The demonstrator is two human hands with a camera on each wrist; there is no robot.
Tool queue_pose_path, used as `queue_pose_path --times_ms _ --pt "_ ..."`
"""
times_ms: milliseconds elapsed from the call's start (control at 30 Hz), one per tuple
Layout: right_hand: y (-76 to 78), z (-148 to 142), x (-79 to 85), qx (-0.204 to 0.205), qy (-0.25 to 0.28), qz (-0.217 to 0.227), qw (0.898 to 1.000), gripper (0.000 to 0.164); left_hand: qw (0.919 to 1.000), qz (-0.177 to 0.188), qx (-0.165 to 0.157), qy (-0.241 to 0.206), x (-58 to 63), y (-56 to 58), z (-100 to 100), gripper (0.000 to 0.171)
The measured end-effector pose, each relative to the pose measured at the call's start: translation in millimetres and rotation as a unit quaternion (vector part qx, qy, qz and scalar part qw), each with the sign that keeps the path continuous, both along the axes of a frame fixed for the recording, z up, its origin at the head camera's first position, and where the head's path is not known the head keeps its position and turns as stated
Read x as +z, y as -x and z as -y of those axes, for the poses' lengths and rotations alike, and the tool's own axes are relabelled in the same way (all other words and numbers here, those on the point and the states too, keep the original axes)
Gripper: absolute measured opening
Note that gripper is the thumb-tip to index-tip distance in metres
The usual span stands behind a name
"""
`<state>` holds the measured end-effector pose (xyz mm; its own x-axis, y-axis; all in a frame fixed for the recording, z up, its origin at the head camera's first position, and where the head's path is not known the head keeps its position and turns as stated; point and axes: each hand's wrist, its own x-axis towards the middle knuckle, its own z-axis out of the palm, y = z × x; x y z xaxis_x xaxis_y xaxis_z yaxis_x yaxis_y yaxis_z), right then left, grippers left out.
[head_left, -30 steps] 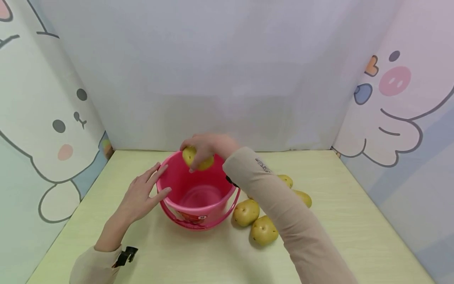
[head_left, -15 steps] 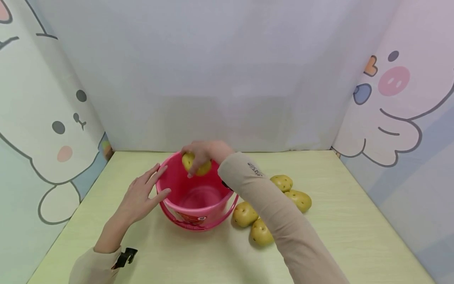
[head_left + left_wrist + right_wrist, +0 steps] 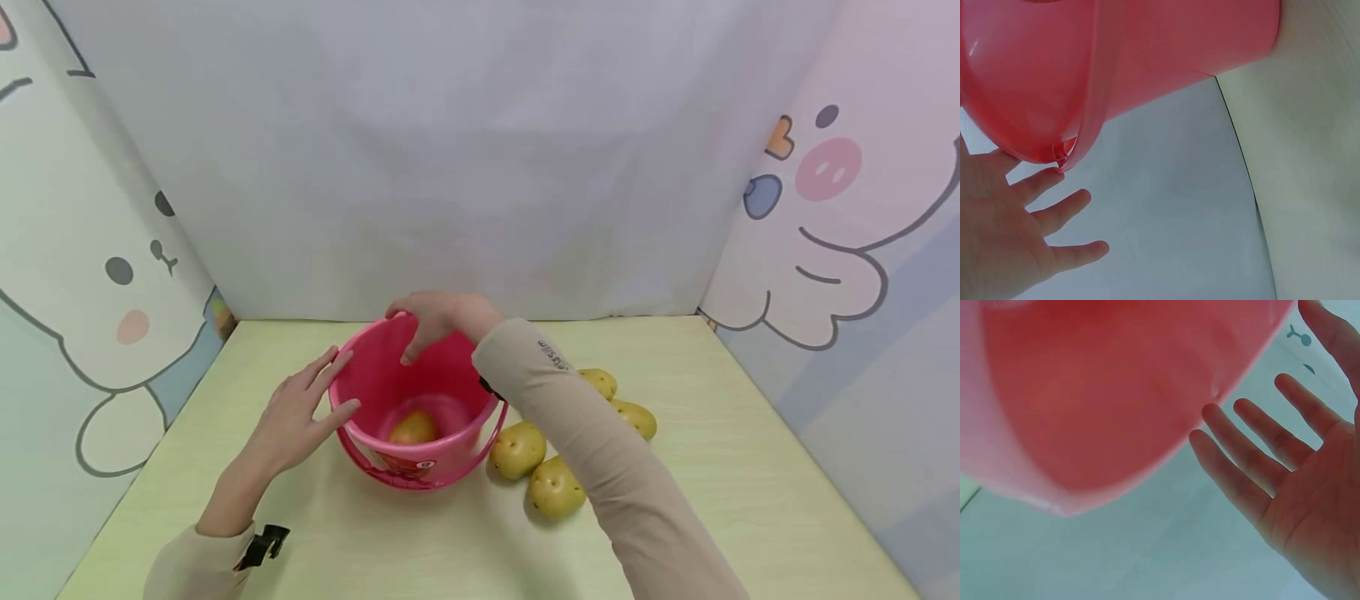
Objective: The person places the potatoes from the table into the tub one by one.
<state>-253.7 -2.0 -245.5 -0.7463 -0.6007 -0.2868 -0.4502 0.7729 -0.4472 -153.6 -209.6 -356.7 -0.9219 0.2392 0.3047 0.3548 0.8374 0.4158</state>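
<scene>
A pink bucket (image 3: 450, 375) stands upright on the table, its handle (image 3: 491, 446) lowered toward the front. One potato (image 3: 414, 427) lies at the bottom inside it. My left hand (image 3: 296, 417) rests at the left rim with fingers spread; in the left wrist view its fingertips are by the handle's hinge (image 3: 1063, 153). Above the bucket's far rim is my right hand (image 3: 442, 317), holding nothing, its fingers extended in the right wrist view. Several more potatoes (image 3: 517, 450) lie right of the bucket, partly hidden by my right sleeve (image 3: 592, 442).
The pale wood-look table (image 3: 720, 483) is bounded by a light back curtain (image 3: 480, 167). Printed side panels stand left and right, with a white cartoon animal (image 3: 97, 292) on one and a pink-nosed figure (image 3: 828, 171) on the other.
The potato in my right hand has been let go and now lies on the bucket's floor. My right hand has opened and risen slightly. The left hand has stayed at the rim.
</scene>
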Motion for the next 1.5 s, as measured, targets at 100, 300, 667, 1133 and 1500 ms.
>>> queue_pose_path --times_ms 100,300,667,1133,1500 --pt "1.6 -5 2.6 0.012 0.019 -0.008 1.0 0.079 1.0 0.001 0.003 -0.001 1.2 -0.7 -1 0.072" --pt "4.5 -17 10.0 0.052 0.018 -0.048 0.997 0.076 1.0 -0.001 0.007 -0.004 1.1 -0.7 -2 0.074" --pt "8.2 -50 12.9 0.078 0.012 -0.094 0.992 0.071 0.9998 -0.014 0.007 -0.011 -1.5 0.5 -1 0.081" --pt "13.6 -94 1.7 0.095 0.062 -0.141 0.984 0.06 0.9999 -0.004 0.008 -0.012 1.7 -2.3 -3 0.078" --pt "12.9 -125 -10.1 0.101 0.087 -0.176 0.975 0.062 0.9999 0.0 0.012 -0.007 3.6 -4.1 -5 0.079"
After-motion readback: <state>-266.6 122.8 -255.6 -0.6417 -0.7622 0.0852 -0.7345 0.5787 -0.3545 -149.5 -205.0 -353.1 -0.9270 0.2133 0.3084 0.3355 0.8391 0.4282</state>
